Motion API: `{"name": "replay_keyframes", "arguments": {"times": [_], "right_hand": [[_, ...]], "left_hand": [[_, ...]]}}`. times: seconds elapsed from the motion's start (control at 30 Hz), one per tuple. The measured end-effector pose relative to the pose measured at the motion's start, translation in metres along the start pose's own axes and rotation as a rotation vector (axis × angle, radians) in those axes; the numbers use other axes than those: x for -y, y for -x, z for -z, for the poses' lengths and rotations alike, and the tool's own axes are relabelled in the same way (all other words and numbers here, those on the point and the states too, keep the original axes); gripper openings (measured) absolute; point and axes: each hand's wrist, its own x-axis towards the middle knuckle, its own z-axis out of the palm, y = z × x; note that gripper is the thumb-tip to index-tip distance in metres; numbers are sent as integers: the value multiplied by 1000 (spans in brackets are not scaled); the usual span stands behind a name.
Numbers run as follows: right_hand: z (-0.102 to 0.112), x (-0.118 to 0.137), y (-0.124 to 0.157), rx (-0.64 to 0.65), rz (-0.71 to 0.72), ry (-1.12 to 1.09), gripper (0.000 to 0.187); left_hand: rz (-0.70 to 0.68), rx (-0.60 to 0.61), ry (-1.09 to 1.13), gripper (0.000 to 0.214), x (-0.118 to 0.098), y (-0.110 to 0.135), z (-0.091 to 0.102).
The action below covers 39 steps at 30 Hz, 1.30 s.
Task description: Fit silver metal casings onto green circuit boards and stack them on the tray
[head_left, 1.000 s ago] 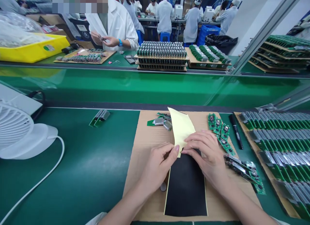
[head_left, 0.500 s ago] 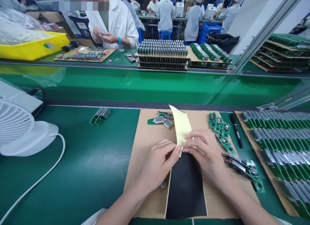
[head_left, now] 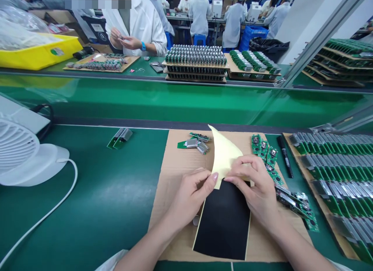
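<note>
A black adhesive sheet lies on a cardboard mat in front of me. Its pale yellow backing paper is peeled up and curls away from its far end. My left hand pinches the sheet's top left corner with thumb and fingers closed. My right hand is closed on the lower edge of the peeled backing paper, right beside the left hand. A few small green circuit boards lie on the mat just beyond the paper.
A row of green boards and a black marker lie right of my hands; trays of boards fill the far right. A white fan with cable stands left. Across the green belt, a person in white handles parts.
The backing paper has been pulled a little to the right and its flap leans that way. The black sheet has turned slightly, its near end now skewed left.
</note>
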Motion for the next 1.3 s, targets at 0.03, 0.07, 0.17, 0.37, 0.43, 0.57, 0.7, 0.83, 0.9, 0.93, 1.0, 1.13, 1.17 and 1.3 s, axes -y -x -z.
{"name": "replay_keyframes", "arguments": {"times": [0.03,0.07,0.17,0.37,0.43,0.57,0.7,0.83,0.9,0.93,1.0,1.13,1.17,1.3], "right_hand": [[0,0,0,5,-12,12,3],[1,0,-1,8,-19,31,5],[1,0,-2,-6,6,109,6],[1,-1,-3,-75,59,233,5],[2,-1,-3,-65,68,236,6],[2,-1,-3,-43,99,233,9],[2,0,-3,-40,116,245,12],[2,1,-2,-55,131,229,16],[1,1,-2,-63,137,218,17],[1,1,-2,-63,137,215,17],[1,1,-2,-61,127,219,15],[0,1,-2,-60,102,231,13],[0,1,-2,-60,104,231,12],[1,0,-2,-60,107,230,12]], "left_hand": [[24,-4,30,40,0,0,0],[45,-11,53,39,0,0,-1],[72,-47,62,38,-1,0,-1],[49,-9,65,17,-2,1,-2],[40,-4,64,10,-2,1,-3],[33,-23,35,10,-3,1,-4],[46,-35,19,12,-2,2,-4],[58,-12,112,15,2,2,-4],[76,18,191,16,4,1,-4],[90,31,222,17,4,1,-4],[116,53,263,20,4,1,-4],[131,74,331,26,1,0,-4],[135,80,351,27,0,0,-3],[152,89,369,32,-3,-3,-2]]}}
